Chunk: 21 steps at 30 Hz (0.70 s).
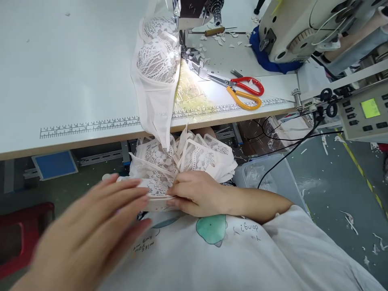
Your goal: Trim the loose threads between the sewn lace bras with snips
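Observation:
In my lap lies a pile of white lace bra pieces (200, 155). My right hand (197, 194) is closed on the near edge of the pile, its thumb and fingers pinching the fabric. To the left, my left hand (91, 226) is blurred by motion, with its fingers stretched out and nothing visible in them. Its fingertips hover by the pile's left side; whether they touch it I cannot tell. A white lace bra (157, 64) lies under the sewing machine head (194, 12), its lower end hanging over the table edge towards the pile.
Scissors (242, 91) with red and yellow handles lie right of the needle, near a wooden-handled tool (215, 31) and fabric scraps. A ruler strip (91, 127) runs along the table's front edge. Below stand a plastic bin (273, 169) and a red stool (18, 238). Cables hang right.

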Each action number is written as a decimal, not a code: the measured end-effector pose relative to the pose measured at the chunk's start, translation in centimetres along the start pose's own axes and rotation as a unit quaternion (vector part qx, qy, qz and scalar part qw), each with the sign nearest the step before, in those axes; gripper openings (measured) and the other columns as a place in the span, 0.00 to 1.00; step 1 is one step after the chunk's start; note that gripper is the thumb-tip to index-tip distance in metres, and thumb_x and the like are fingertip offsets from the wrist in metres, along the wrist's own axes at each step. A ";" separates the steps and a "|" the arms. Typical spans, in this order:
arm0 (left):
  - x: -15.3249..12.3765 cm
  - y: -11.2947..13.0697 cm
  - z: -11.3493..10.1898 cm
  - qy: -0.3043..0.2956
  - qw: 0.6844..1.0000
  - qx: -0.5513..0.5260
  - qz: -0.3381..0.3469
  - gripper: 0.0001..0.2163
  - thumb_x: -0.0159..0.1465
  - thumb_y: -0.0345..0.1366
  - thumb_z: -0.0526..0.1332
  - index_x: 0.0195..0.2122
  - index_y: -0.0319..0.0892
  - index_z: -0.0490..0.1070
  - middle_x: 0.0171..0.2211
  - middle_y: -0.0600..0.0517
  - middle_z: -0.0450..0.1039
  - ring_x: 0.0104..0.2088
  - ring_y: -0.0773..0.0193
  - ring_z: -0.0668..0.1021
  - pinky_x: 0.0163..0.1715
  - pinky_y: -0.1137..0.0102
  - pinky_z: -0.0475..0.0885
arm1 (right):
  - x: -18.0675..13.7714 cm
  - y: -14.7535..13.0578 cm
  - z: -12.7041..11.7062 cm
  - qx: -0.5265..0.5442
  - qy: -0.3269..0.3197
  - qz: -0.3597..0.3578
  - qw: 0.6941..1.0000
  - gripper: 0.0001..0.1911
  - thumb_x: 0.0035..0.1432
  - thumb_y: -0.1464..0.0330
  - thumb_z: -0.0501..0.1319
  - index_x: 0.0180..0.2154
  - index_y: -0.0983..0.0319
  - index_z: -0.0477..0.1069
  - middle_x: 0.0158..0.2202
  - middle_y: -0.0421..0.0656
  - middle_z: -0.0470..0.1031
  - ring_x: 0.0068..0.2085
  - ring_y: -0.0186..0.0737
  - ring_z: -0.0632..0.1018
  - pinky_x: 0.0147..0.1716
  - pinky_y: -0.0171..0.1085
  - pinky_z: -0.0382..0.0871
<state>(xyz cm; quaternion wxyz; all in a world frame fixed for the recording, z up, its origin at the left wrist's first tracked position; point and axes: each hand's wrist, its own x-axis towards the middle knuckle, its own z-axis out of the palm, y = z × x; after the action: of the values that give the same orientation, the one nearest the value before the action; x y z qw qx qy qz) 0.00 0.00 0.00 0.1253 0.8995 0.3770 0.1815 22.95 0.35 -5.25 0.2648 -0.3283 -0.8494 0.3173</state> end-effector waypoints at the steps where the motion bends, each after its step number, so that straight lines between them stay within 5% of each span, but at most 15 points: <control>1: 0.8 0.7 0.8 -0.003 0.998 0.018 0.067 0.10 0.62 0.35 0.57 0.45 0.44 0.67 0.41 0.49 0.76 0.44 0.56 0.77 0.55 0.56 0.65 | 0.1 0.0 -0.1 0.001 -0.013 0.012 1.000 0.13 0.61 0.65 0.53 0.32 0.64 0.73 0.27 0.43 0.71 0.30 0.36 0.72 0.25 0.33 0.62; 3: 2.3 1.6 2.5 -0.005 0.993 0.047 0.108 0.08 0.65 0.35 0.51 0.40 0.38 0.67 0.32 0.46 0.76 0.33 0.57 0.78 0.42 0.60 0.73 | 0.3 0.2 -0.3 0.010 -0.047 0.038 0.998 0.13 0.61 0.64 0.54 0.30 0.64 0.72 0.28 0.43 0.71 0.31 0.36 0.72 0.27 0.33 0.62; 7: 3.8 1.0 4.7 -0.057 0.998 0.009 0.015 0.13 0.67 0.41 0.48 0.35 0.41 0.67 0.24 0.53 0.74 0.22 0.63 0.76 0.18 0.71 0.67 | 0.6 1.1 -1.6 0.060 -0.097 0.096 0.989 0.08 0.59 0.66 0.57 0.34 0.64 0.70 0.31 0.42 0.73 0.34 0.36 0.73 0.32 0.32 0.63; 11: 4.2 -0.3 4.9 -0.088 0.986 -0.125 -0.071 0.09 0.64 0.40 0.52 0.32 0.47 0.70 0.22 0.59 0.70 0.19 0.70 0.72 0.17 0.77 0.63 | 0.0 3.0 -4.1 0.107 -0.131 0.106 0.980 0.12 0.57 0.69 0.59 0.43 0.66 0.67 0.36 0.44 0.75 0.35 0.36 0.75 0.33 0.32 0.65; 15: 5.1 -1.3 4.6 -0.126 0.939 -0.256 -0.194 0.07 0.57 0.41 0.57 0.28 0.47 0.73 0.24 0.58 0.74 0.23 0.69 0.74 0.21 0.78 0.66 | -1.6 5.5 -6.8 0.064 -0.173 0.064 0.981 0.11 0.58 0.69 0.57 0.42 0.66 0.71 0.37 0.46 0.77 0.37 0.38 0.76 0.37 0.34 0.67; 21: 6.4 -3.0 4.5 -0.237 0.877 -0.268 -0.321 0.15 0.53 0.51 0.59 0.29 0.45 0.74 0.23 0.56 0.75 0.23 0.64 0.73 0.21 0.75 0.65 | -4.1 7.5 -8.8 0.096 -0.130 0.088 0.983 0.12 0.59 0.69 0.57 0.43 0.66 0.72 0.40 0.48 0.77 0.40 0.37 0.76 0.39 0.34 0.68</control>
<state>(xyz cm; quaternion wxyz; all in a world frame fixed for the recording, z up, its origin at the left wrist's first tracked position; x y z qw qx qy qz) 4.15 6.28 -3.67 0.4982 0.6773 0.5413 0.0066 34.32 4.98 -5.82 0.1533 -0.3307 -0.8099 0.4596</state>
